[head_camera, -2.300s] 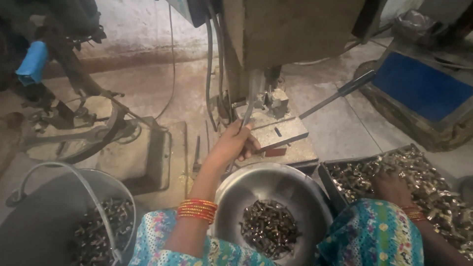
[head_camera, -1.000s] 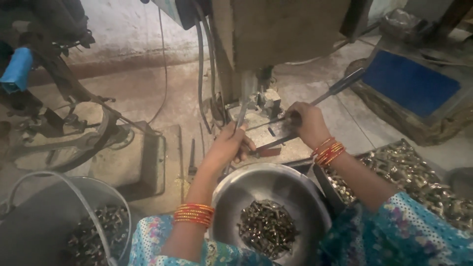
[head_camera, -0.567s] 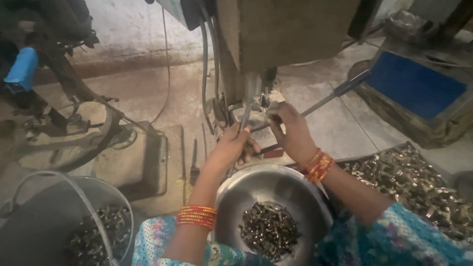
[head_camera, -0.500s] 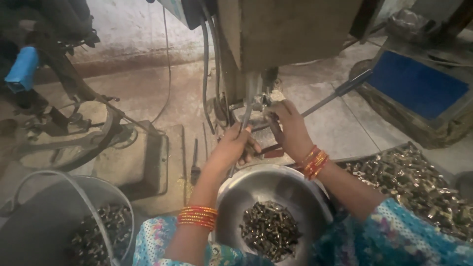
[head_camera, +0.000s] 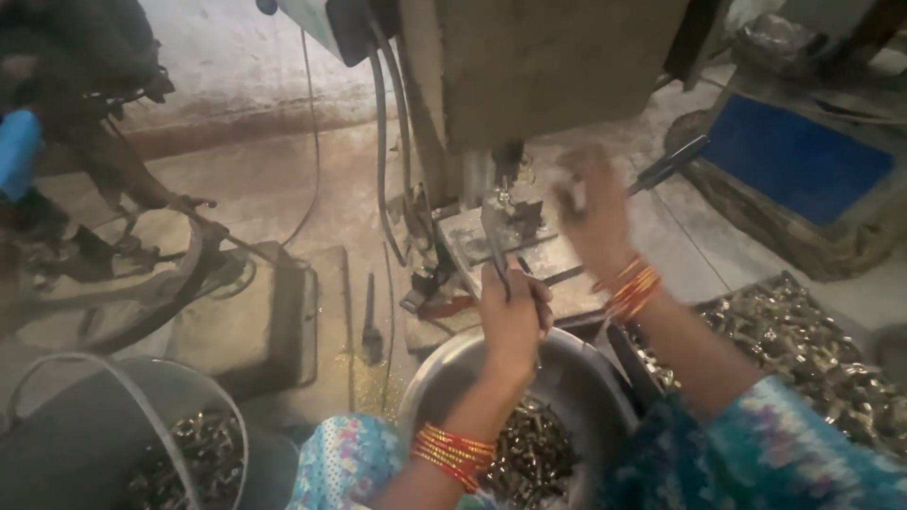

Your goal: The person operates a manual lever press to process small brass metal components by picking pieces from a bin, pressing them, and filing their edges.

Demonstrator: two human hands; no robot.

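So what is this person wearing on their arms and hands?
Both hands are bare, with no gloves. The left hand has a stack of thin orange and red bangles on its wrist, and the right hand, blurred here, wears a like stack. The right arm has a loose sleeve in a blue, turquoise and pink print.

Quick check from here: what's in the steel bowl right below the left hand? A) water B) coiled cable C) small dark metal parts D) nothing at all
C. The steel bowl under the left hand holds a heap of small dark metal parts, much like the pile on the floor to the right.
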